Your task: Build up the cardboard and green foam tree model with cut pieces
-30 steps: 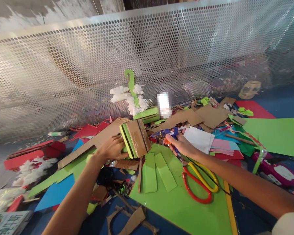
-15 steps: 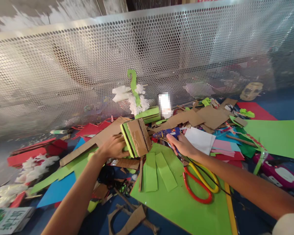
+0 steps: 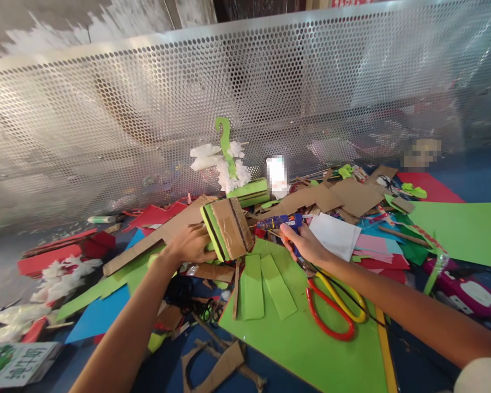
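Fingers of the right hand [image 3: 306,242] are clamped round the grip of a blue glue gun [image 3: 277,221], its nozzle pointing to 9 o'clock. Fingers of the left hand [image 3: 189,244] are closed on the 9 o'clock side of a green-and-brown cardboard block [image 3: 232,229]. The block is tilted between the hands, just beside the nozzle; whether the 2 touch, I cannot tell. At 5 o'clock from the block, 2 green strips [image 3: 253,286] lie on a large green sheet [image 3: 294,349], with a thin brown strip [image 3: 236,292] just beside them at 9 o'clock. Scissors [image 3: 311,286] with 1 red and 1 yellow handle lie at 5 o'clock from the gun; white paper [image 3: 334,236] lies at 3 o'clock. Farther out, at 12 o'clock from the block, a green hook-shaped piece [image 3: 225,143] rises amid crumpled white paper [image 3: 240,173]. A red folded piece [image 3: 65,263] lies at 9 o'clock from the left hand. Beyond, at 12 o'clock, stands a perforated metal panel [image 3: 180,93].
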Available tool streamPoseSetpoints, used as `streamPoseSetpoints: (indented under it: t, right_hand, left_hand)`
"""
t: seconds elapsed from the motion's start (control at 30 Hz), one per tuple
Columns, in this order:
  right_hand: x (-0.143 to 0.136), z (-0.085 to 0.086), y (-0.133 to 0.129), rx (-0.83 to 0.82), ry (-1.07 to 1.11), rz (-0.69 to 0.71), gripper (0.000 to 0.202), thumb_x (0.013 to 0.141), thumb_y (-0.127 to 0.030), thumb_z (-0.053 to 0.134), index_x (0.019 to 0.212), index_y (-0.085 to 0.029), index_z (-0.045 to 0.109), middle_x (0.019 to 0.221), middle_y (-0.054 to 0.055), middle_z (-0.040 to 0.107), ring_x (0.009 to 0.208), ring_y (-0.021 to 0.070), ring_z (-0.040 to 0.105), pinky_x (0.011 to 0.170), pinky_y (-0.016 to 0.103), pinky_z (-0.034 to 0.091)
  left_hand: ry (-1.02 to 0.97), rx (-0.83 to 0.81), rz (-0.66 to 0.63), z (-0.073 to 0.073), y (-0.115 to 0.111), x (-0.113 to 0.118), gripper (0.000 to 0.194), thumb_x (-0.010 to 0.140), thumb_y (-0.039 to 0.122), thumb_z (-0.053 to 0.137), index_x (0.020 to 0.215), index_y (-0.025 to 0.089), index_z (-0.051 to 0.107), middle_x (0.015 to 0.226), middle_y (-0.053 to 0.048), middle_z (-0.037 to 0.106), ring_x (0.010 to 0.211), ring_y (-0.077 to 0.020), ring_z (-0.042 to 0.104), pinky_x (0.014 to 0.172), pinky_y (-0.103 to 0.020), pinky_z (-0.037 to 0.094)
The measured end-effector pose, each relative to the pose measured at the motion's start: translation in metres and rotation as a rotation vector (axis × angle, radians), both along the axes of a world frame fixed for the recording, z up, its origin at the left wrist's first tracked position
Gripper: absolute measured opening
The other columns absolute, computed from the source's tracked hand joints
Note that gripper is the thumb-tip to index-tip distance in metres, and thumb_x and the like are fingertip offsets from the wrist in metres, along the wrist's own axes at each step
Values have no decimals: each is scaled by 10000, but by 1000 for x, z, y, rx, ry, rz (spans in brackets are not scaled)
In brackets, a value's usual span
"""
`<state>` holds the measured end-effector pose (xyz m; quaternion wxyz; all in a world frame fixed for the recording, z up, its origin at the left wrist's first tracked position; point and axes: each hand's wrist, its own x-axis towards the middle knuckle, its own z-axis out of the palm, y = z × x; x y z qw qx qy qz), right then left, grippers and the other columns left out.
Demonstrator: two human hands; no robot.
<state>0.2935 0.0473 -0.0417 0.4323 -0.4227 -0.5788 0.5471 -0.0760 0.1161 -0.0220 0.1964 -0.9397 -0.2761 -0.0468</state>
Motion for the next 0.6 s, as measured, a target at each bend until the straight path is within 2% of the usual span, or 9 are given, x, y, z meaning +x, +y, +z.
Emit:
streamPoseSetpoints:
  t: [0.07,0.13,0.37,0.53,0.6]
  right_hand:
    - [0,0,1,-6,6,-17,614,879,-795,592,806,-189,649,536,-46,527,365,91,485,355,206,419]
    - [0,0,1,-8,12,-22,612,865,-795,612,839,-186,663,553,-45,537,375,92,489,355,208,428]
    - [1,-1,-2,13,-28,69,612,903,-769,601,676,-203,544,546,-47,507,362,76,470,348,202,397]
    - [1,-3,0,31,-57,-15,638,916,-783,568,633,-217,488,501,-57,468,342,89,494,354,208,394]
    - [1,-4,0,37,-57,-9,647,916,-790,560,620,-219,480,494,-58,463,337,89,486,354,211,395]
  left_hand:
    - [1,7,-6,1,0,0,265,849,428,695,706,205,701,688,-78,694,655,-235,678,687,-347,527]
    - [-3,17,-18,2,0,0,256,838,415,697,690,207,688,677,-75,687,645,-233,674,680,-347,523]
    - [18,35,9,3,0,-2,255,830,411,700,682,204,685,670,-70,683,646,-229,674,681,-343,520]
    - [2,23,6,4,-1,-1,290,836,439,703,665,207,673,651,-68,671,640,-236,671,678,-352,515]
    - [6,30,9,4,-1,-2,286,841,440,696,676,206,683,658,-72,678,644,-237,672,684,-355,516]
